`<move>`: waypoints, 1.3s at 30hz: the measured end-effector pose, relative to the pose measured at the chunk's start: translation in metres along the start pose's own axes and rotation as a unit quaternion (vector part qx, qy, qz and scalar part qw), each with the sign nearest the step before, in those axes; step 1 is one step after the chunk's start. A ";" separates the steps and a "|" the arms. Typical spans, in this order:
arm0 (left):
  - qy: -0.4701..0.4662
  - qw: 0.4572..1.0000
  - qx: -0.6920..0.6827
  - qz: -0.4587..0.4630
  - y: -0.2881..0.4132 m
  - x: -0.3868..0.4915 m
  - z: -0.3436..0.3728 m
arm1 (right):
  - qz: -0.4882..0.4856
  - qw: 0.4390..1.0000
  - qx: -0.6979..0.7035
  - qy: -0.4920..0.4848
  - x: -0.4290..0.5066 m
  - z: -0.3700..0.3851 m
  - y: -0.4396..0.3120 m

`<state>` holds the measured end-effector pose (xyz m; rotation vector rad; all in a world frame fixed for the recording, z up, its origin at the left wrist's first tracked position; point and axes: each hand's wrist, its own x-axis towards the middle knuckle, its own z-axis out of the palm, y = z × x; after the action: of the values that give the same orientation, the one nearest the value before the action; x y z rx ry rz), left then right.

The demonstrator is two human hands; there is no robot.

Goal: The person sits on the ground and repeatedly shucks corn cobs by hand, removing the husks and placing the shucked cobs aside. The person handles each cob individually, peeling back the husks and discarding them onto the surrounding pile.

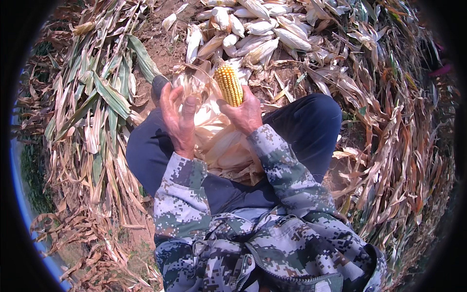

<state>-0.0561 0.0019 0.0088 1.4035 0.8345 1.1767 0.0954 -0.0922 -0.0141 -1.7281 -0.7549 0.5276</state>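
Observation:
My right hand grips a husked ear of yellow corn near its lower end, with the kernels bare and the ear tilted upward. To its left, my left hand is raised with fingers apart and nothing in it. Between my bent legs lies a heap of pale stripped corn husks, under and behind both hands. Past the ear is a pile of corn ears, most of them still wrapped in whitish husks.
Dry corn stalks and leaves lie in a thick band at the left. More dried stalks spread along the right side. Bare brown soil shows near the pile. A dark shoe sticks out beyond my left hand.

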 end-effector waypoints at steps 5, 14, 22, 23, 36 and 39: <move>-0.017 0.975 -0.130 -0.180 0.000 -0.004 0.009 | -0.043 0.976 0.046 -0.207 -0.037 0.027 -0.015; 0.084 0.938 -0.299 -0.153 0.007 0.010 -0.040 | 0.000 0.880 0.103 -0.464 -0.040 0.023 0.020; -0.003 0.983 -0.171 -0.060 0.027 0.003 -0.029 | -0.036 0.949 0.055 -0.309 -0.082 0.045 0.035; -0.032 0.994 -0.098 -0.032 0.032 -0.002 -0.021 | -0.009 0.939 -0.015 -0.344 -0.082 0.053 0.039; -0.278 0.853 0.414 0.154 0.019 -0.023 0.004 | -0.084 0.875 -0.081 -0.470 -0.125 0.079 0.075; -0.191 0.911 0.348 0.109 0.016 -0.024 0.002 | -0.099 0.768 -0.311 -0.551 -0.108 0.072 0.079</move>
<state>-0.0624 -0.0238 0.0194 2.2757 0.8645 0.7288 -0.0114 -0.1354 -0.1133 -1.7736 -2.1221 1.2825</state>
